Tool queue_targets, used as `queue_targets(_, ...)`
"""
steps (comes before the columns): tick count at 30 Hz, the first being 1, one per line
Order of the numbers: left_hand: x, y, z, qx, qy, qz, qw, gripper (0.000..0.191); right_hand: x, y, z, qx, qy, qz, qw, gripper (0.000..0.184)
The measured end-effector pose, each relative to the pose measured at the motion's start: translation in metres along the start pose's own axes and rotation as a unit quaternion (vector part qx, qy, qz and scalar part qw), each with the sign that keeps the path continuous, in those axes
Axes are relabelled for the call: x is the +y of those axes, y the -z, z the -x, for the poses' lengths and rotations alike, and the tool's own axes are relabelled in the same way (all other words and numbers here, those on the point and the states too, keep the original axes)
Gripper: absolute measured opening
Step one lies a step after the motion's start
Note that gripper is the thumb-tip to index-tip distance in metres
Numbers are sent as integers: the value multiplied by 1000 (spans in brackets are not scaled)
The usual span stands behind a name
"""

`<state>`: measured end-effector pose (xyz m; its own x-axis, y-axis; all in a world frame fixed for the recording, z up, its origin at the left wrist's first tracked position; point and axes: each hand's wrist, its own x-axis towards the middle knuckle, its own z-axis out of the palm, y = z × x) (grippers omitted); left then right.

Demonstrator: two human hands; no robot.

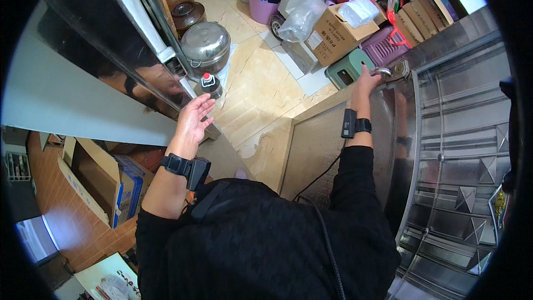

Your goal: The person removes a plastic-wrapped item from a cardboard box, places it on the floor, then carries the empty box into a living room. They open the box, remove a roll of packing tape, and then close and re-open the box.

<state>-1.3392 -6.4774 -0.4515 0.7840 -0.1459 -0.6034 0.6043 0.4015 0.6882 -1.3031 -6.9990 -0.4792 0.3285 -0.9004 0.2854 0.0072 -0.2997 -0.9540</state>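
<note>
On the right, my right hand (pixel 368 81) is closed around the lever handle (pixel 382 71) of a metal door (pixel 449 150). The door has raised pyramid panels and stands swung inward beside me. My left hand (pixel 195 116) is held out with fingers apart and nothing in it, close to the metal door frame (pixel 166 56). Whether it touches the frame I cannot tell. Just beyond its fingertips a dark bottle with a red cap (pixel 211 86) stands on the tiled floor. Each wrist wears a black strap with a small device.
Past the doorway stand a lidded steel pot (pixel 205 46), brown lidded jars (pixel 187 14), a purple bucket (pixel 263 4), a cardboard carton (pixel 339 35) and a green plastic stool (pixel 347 68). Behind the left frame an open cardboard box (pixel 93 175) lies on a brown tiled floor.
</note>
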Motion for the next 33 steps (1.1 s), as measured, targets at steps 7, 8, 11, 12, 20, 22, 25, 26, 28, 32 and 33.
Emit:
queue_targets(7,31,7,24,-63,-20,51,997,23,-55,-48,98,-106,-68,-94,988,59)
queue_targets(8,35,7,31,-80,-27,55,995,23,-62,-51,110,-136,-72,-120,981,62)
queue_targets(11,48,6,51,-120,-55,50,990,23,-85,-66,147,-171,-85,-124,974,68)
queue_targets(12,53,9,58,-131,-67,45,988,23,-91,-71,164,-190,-89,-143,967,74)
queue_targets(20,98,49,118,-198,-172,-43,964,24,-144,-100,244,-175,-109,-176,963,42)
queue_targets(22,122,74,143,-221,-188,-2,957,20,-159,-104,254,-174,-115,-181,961,30)
queue_targets(25,155,116,178,-224,-239,80,941,16,-167,-110,286,-119,-99,-115,981,34)
queue_targets(26,167,130,188,-199,-272,88,938,17,-168,-113,297,-127,-79,-132,980,34)
queue_targets(28,191,151,200,-191,-315,103,924,19,-171,-116,315,-124,-85,-141,979,34)
queue_targets(32,237,163,215,-150,-387,98,905,22,-186,-112,341,-178,-123,-149,965,30)
queue_targets(33,250,164,217,-114,-381,83,914,23,-192,-111,349,-186,-120,-154,963,29)
